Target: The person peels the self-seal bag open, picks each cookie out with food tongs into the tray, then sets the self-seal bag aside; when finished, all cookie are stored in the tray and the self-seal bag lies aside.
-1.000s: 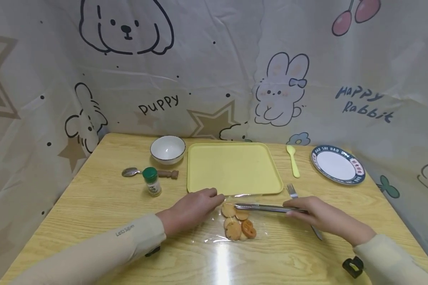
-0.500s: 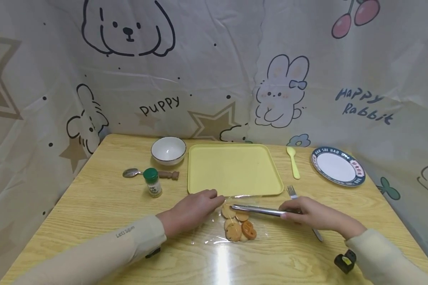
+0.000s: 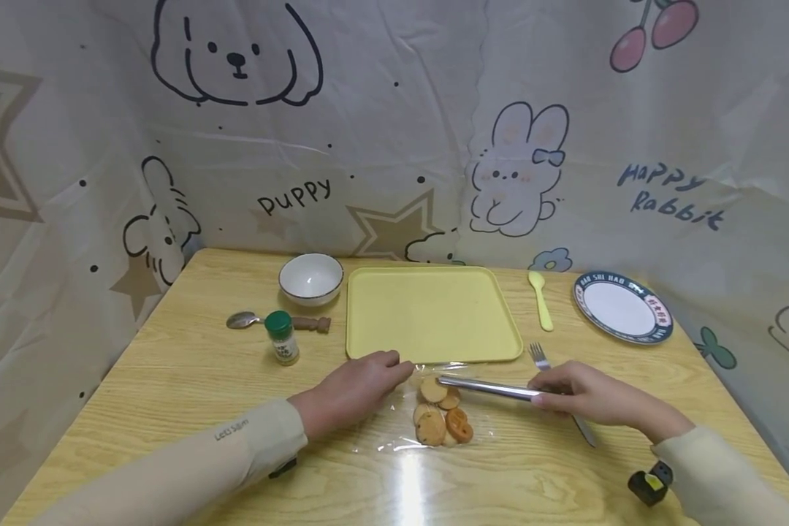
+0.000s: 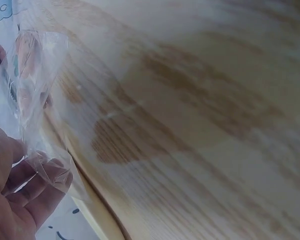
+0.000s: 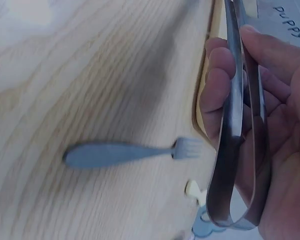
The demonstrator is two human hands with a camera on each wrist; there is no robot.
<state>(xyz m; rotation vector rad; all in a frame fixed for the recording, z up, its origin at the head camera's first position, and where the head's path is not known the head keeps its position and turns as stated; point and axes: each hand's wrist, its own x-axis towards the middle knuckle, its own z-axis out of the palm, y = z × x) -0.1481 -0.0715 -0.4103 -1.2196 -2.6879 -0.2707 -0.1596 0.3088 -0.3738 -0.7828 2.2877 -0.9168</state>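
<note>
R grip (image 3: 581, 394) has the metal tongs (image 3: 489, 388) pinched btwn thumb & fingers in the head view. The tongs point left from it, & their tips are at the far end of a small bunch of cookies (image 3: 430, 427), by a round pale one. Can't tell if they squeeze it. The bunch lies btwn the two grips, w/ a see-through bag (image 3: 397, 427) about it; can't tell if it's inside or on top. L grip (image 3: 353, 387) is at the bag's left side, nr the cookies. A yellow tray (image 3: 434, 314) lies just past L grip, on the far side of the cookies. A white bowl (image 3: 311, 279) is farther off, past L grip & a bit to its left. A jar w/ a green top (image 3: 281, 337) stands left of L grip, & a metal spoon (image 3: 242, 319) lies behind the jar. A fork (image 3: 539, 356) runs below R grip, w/ its prongs poking out past it. A small yellow spoon (image 3: 540, 299) & a round plate (image 3: 623, 307) are farther off, past R grip. It's all on a wood surface (image 3: 171, 387).

In the L wrist view, L grip has the bag pinched in its bent fingers, & thin, crinkly bits of bag stick up past the fingertips.

In the R wrist view, R grip's thumb is on one side of the tongs & its fingers are on the other. The bent end of the tongs is by the palm. The fork lies flat on the surface, apart from R grip.
</note>
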